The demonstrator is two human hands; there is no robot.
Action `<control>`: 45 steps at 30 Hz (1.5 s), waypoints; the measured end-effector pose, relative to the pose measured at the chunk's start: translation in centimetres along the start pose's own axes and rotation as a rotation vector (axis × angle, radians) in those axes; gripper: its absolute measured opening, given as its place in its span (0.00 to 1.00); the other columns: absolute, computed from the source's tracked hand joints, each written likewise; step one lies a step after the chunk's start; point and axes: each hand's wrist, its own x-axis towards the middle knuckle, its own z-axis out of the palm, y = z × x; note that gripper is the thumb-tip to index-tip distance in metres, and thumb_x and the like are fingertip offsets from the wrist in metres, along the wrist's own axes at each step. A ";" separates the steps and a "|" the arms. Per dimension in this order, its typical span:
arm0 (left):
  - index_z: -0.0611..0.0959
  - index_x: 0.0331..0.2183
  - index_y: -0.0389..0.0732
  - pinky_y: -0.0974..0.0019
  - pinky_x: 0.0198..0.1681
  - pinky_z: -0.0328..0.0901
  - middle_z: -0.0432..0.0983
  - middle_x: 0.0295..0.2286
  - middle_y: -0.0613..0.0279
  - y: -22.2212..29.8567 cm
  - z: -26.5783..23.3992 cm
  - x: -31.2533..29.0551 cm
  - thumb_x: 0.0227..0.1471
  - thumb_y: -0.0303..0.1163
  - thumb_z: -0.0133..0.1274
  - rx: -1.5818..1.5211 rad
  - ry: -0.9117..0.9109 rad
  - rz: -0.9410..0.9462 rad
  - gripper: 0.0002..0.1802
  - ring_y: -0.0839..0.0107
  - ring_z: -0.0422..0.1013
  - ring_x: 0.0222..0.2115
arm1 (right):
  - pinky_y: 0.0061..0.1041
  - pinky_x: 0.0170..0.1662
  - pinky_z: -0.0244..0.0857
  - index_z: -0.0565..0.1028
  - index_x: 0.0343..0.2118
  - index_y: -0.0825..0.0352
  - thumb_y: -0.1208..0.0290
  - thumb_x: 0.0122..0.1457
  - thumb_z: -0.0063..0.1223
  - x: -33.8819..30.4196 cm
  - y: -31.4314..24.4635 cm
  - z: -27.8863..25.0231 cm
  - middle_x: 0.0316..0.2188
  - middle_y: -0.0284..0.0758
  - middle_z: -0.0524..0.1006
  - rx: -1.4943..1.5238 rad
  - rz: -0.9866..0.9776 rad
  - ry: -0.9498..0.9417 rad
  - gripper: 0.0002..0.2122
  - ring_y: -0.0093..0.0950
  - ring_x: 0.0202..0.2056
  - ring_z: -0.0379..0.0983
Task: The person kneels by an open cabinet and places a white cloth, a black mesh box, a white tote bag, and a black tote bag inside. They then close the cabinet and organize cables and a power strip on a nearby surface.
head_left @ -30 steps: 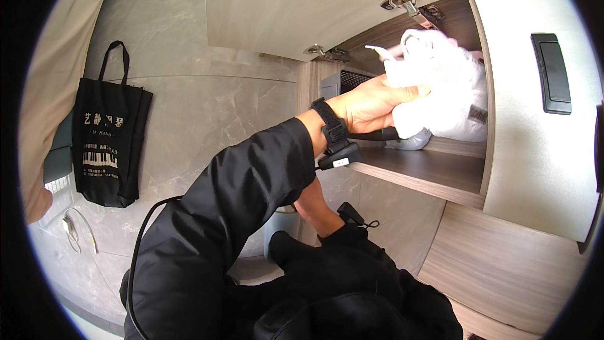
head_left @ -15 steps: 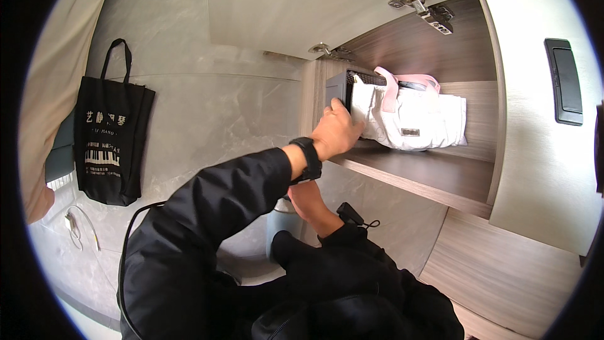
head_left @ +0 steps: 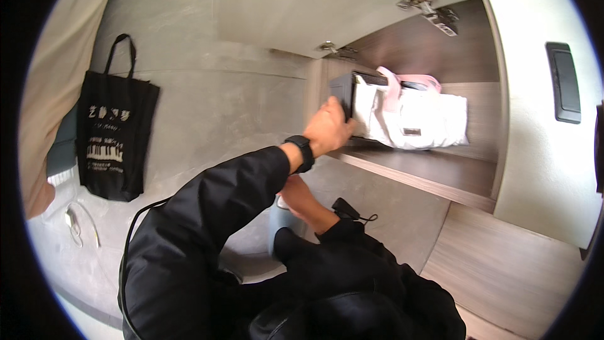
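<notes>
My left hand point(head_left: 329, 127), with a black watch on its wrist, reaches to the low shelf of an open cabinet. Its fingers are closed over the front edge of a dark grey box-like basket point(head_left: 341, 91). A white fabric bag point(head_left: 434, 116) with pink handles lies in and against the basket, so much of the basket is hidden. Below my left wrist is my right hand point(head_left: 294, 195), close to my leg; the left wrist covers its fingers, and I cannot tell what they hold.
The raised cabinet door point(head_left: 352, 0) hangs above the shelf on metal hinges point(head_left: 431, 11). At right is a pale panel with a black recessed handle point(head_left: 564, 82). A black tote bag point(head_left: 116, 135) lies on the grey tiled floor at left, near a white cable point(head_left: 72, 223) and a beige curtain point(head_left: 56, 69).
My left hand has shifted slightly left along the basket's edge. The view has moved a little; the bag and basket stay nearly where they were.
</notes>
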 end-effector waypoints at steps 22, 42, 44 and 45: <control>0.73 0.57 0.29 0.42 0.61 0.65 0.76 0.51 0.39 -30.6 -44.7 -28.0 0.51 0.40 0.68 1.046 0.882 -0.499 0.39 0.42 0.71 0.56 | 0.28 0.46 0.75 0.77 0.49 0.67 0.71 0.73 0.50 3.2 -0.4 6.7 0.41 0.37 0.83 -0.107 0.051 -0.419 0.08 0.28 0.42 0.82; 0.74 0.61 0.33 0.67 0.57 0.69 0.81 0.49 0.61 -1.9 -38.0 -31.4 0.55 0.19 0.66 -0.174 0.287 -0.021 0.33 0.73 0.75 0.49 | 0.38 0.71 0.56 0.46 0.78 0.62 0.70 0.55 0.77 6.5 -1.4 12.5 0.74 0.40 0.58 0.162 -0.342 -0.837 0.54 0.35 0.73 0.56; 0.75 0.61 0.34 0.67 0.58 0.67 0.81 0.49 0.62 1.0 -37.8 -29.9 0.52 0.18 0.68 -0.190 0.241 -0.028 0.36 0.73 0.75 0.50 | 0.34 0.71 0.57 0.56 0.75 0.63 0.72 0.55 0.76 5.9 -2.4 11.1 0.71 0.35 0.65 -0.125 -0.354 -0.817 0.47 0.31 0.70 0.60; 0.74 0.61 0.33 0.66 0.60 0.66 0.81 0.50 0.61 2.5 -37.5 -29.0 0.52 0.20 0.68 -0.187 0.227 -0.038 0.37 0.73 0.74 0.51 | 0.32 0.70 0.58 0.61 0.73 0.64 0.73 0.55 0.76 5.5 -3.0 9.9 0.69 0.33 0.68 -0.310 -0.328 -0.783 0.44 0.29 0.68 0.62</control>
